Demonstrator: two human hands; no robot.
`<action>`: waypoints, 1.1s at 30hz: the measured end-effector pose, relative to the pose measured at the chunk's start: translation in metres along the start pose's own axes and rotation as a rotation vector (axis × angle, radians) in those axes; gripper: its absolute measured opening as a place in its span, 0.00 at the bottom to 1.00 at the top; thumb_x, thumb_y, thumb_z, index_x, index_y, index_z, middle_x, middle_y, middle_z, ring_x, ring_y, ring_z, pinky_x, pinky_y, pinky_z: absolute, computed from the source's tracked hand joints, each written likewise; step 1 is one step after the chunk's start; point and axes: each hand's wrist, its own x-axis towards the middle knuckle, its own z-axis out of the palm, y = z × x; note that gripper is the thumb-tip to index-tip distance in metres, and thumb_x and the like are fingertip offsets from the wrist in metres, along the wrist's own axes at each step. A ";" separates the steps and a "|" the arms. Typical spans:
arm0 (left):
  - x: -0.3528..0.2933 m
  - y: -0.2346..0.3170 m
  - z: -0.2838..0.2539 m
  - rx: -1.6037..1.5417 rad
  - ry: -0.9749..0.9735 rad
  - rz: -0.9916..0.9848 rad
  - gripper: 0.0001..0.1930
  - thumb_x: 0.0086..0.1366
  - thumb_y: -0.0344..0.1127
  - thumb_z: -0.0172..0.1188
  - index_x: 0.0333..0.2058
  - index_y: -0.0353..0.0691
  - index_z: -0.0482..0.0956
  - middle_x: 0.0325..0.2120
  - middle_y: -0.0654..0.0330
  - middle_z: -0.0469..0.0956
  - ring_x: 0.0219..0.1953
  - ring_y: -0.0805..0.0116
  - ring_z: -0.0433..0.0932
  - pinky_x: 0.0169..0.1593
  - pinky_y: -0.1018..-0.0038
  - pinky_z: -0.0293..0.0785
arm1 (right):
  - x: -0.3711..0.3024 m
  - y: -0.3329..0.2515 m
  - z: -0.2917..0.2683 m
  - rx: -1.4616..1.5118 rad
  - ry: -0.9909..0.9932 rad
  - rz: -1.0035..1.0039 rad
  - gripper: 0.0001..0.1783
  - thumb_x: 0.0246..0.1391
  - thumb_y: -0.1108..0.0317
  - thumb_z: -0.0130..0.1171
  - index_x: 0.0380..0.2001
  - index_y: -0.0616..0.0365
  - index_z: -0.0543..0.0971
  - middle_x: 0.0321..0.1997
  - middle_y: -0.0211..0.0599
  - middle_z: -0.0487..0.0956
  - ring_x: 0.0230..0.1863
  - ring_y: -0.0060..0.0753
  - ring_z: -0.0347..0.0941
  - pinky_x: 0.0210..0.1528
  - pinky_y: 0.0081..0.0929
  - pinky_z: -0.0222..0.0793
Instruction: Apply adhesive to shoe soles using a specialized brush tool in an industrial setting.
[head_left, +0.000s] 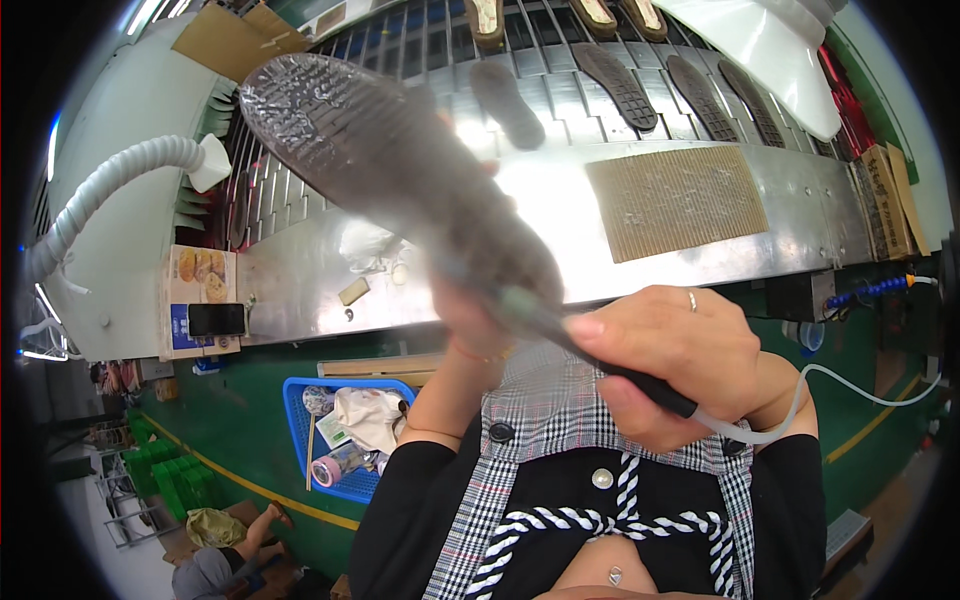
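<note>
A large dark shoe sole (390, 150) tilts up over the bench, its toe at the upper left. Wet-looking gloss covers the toe, while the heel end is smeared by motion. Behind the heel my left hand (465, 315) grips the sole, with most of its fingers hidden. My right hand (670, 360), wearing a ring, closes round the black handle of a glue brush (655, 388). A whitish tube (745, 430) runs from the handle's end. The brush's blurred front end reaches the heel, and I cannot make out its bristles.
Behind the metal bench (300, 290), a slatted conveyor (550, 70) carries several soles and shoes. A ribbed tan mat (680, 200) lies at right. At left are a phone (216, 320) and a flexible grey hose (110, 180); a blue basket (290, 410) stands below the bench.
</note>
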 end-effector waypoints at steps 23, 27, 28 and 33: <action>0.013 0.013 -0.001 0.272 0.323 0.185 0.30 0.77 0.52 0.29 0.72 0.48 0.48 0.70 0.55 0.57 0.57 0.59 0.76 0.54 0.58 0.83 | -0.008 0.001 0.005 0.019 -0.070 0.070 0.20 0.43 0.79 0.63 0.44 0.71 0.81 0.32 0.46 0.83 0.28 0.39 0.81 0.29 0.29 0.77; 0.019 0.016 -0.017 -0.203 0.043 0.102 0.31 0.77 0.51 0.29 0.72 0.43 0.49 0.67 0.55 0.62 0.60 0.63 0.73 0.57 0.61 0.80 | -0.011 0.004 0.006 0.039 -0.089 0.074 0.21 0.43 0.80 0.62 0.45 0.70 0.81 0.32 0.46 0.84 0.29 0.40 0.82 0.32 0.30 0.78; 0.022 0.016 -0.017 -0.515 -0.186 0.087 0.31 0.77 0.51 0.29 0.72 0.42 0.49 0.66 0.54 0.64 0.59 0.63 0.74 0.57 0.62 0.79 | -0.009 0.003 0.004 0.034 -0.083 0.060 0.21 0.43 0.80 0.62 0.46 0.70 0.81 0.32 0.45 0.83 0.29 0.40 0.81 0.31 0.29 0.78; 0.026 0.016 -0.020 -0.482 -0.109 0.082 0.31 0.77 0.50 0.31 0.71 0.40 0.51 0.67 0.54 0.63 0.59 0.63 0.73 0.56 0.65 0.77 | -0.016 0.000 0.007 0.121 -0.140 0.090 0.22 0.42 0.81 0.63 0.45 0.68 0.81 0.35 0.47 0.84 0.31 0.40 0.83 0.33 0.30 0.79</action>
